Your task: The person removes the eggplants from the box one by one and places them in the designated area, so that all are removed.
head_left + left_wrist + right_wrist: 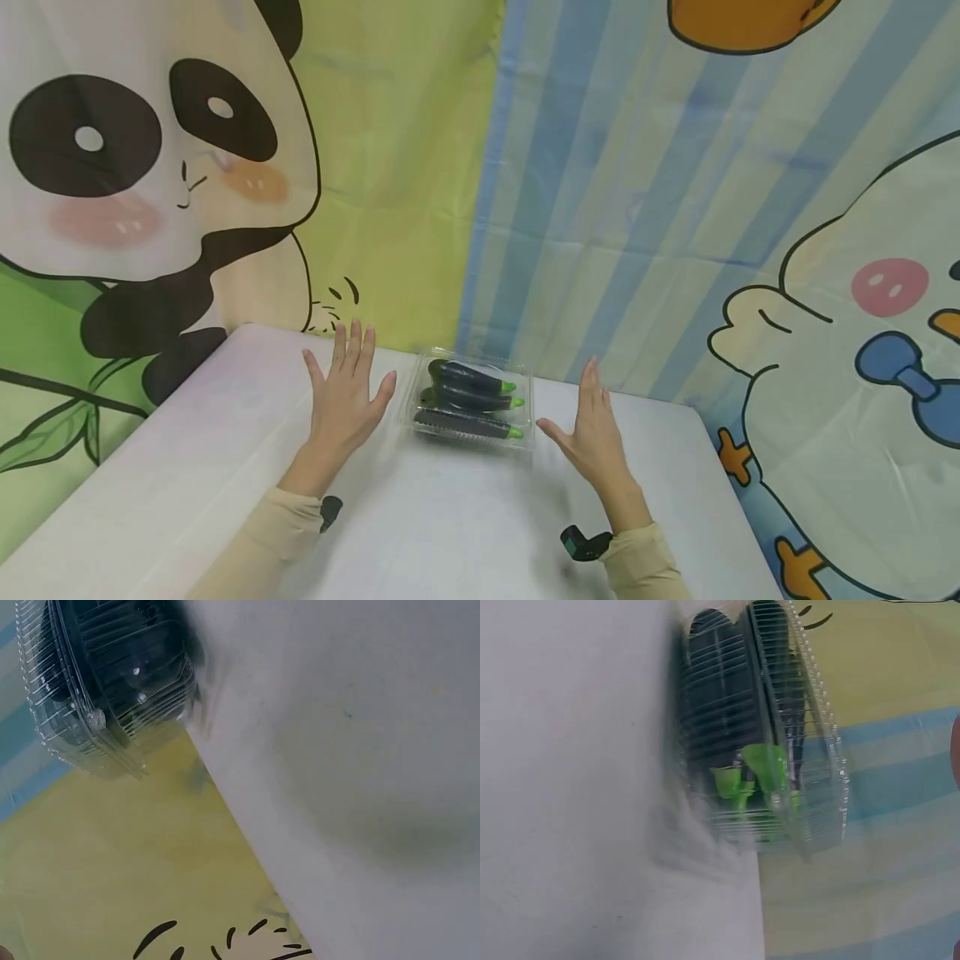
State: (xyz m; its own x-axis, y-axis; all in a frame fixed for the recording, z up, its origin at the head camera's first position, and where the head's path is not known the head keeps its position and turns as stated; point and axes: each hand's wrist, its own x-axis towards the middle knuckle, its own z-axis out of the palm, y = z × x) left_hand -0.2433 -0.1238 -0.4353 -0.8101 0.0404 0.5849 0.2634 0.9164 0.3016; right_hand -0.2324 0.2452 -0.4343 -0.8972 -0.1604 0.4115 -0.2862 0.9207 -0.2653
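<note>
Both of my hands are hovering over the white table (435,533), one on each side of a clear plastic box (529,417). My left hand (343,407) is holding nothing; its fingers are spreading straight toward the backdrop, palm down. My right hand (597,433) is free too, its fingers pointing straight and its thumb angling out toward the box without touching it.

The box is sitting near the table's far edge, between my hands, and inside it dark eggplants (474,398) are lying side by side, green ends facing my right. Soft shadows are falling across the pale tabletop below them.

Behind the table, printed cloth is hanging: a yellow-green panel (408,158) with a big panda (247,200) on my left, and a blue-striped panel (570,167) with a white bird (847,450) on my right. An orange shape (738,25) is showing at the top. My beige sleeves (262,537) are reaching in from below, black devices (331,512) sitting at both wrists.
</note>
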